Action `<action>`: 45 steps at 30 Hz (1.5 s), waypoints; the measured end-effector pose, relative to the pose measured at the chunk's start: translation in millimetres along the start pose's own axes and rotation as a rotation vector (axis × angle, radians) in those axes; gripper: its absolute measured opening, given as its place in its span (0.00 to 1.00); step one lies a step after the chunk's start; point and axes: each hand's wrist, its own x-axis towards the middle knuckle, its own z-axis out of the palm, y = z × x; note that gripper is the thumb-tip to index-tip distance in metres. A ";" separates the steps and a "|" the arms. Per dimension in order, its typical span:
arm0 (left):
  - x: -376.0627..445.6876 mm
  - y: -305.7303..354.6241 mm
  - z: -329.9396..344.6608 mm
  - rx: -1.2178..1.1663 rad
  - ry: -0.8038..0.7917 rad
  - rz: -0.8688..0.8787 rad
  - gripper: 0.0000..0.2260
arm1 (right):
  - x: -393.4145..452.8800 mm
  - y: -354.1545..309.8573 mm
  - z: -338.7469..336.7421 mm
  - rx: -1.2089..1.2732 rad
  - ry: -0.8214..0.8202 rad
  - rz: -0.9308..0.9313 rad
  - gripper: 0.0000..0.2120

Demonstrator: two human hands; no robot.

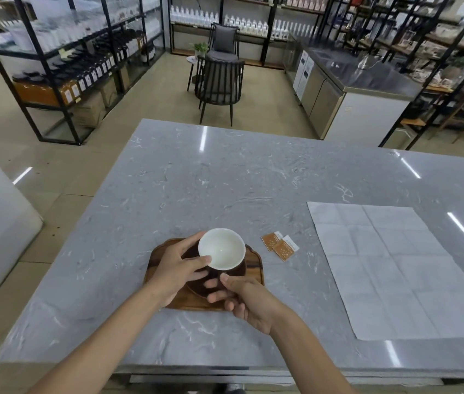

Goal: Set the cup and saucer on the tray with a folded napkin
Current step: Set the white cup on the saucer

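Note:
A white cup with a dark outside sits over a dark brown saucer, and both are above a wooden tray on the grey marble table. My left hand grips the cup's left rim between thumb and fingers. My right hand holds the near edge of the saucer, thumb on top and fingers underneath. A large white napkin lies unfolded and flat on the table to the right, creased into squares.
Two small orange sachets lie between the tray and the napkin. The table's near edge runs below my forearms. Beyond the table stand black chairs, shelving racks and a steel counter.

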 end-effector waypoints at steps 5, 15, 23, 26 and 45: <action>-3.0 -1.5 -1.6 0.023 0.014 -0.006 0.25 | 4.8 4.7 -0.7 0.039 -0.025 0.018 0.17; -11.3 -7.4 -5.9 0.051 0.023 -0.005 0.26 | 15.0 18.5 -5.1 0.027 -0.073 0.033 0.16; -13.1 -9.9 -11.2 0.029 0.051 -0.010 0.27 | 6.8 16.1 5.6 -0.051 -0.037 0.017 0.20; -14.7 -11.8 -13.8 0.034 0.061 -0.009 0.28 | -0.2 14.6 10.0 -0.104 -0.008 0.033 0.20; -13.1 -14.1 -33.2 0.349 -0.087 0.056 0.30 | 12.2 4.6 -10.7 -0.433 0.324 -0.453 0.20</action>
